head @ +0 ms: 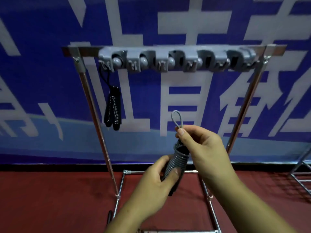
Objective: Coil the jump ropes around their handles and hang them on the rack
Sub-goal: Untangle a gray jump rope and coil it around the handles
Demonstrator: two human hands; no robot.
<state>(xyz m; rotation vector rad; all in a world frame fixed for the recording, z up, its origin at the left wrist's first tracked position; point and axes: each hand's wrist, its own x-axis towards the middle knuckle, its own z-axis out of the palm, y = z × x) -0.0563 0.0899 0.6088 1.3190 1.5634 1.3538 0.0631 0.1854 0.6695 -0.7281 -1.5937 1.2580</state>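
The rack [175, 48] carries a black jump rope [113, 111] at its left end. Below its middle, the left hand [151, 185] grips the coiled grey jump rope [175, 163]; the right hand [203, 148] pinches its free loop [177, 118]. Keep coils tight, then lift that loop onto a spare hook [160, 64].

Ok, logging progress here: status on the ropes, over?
Left hand grips coiled grey rope; right hand pinches its loop. Black rope hangs at left end of rack. Nothing in the way.
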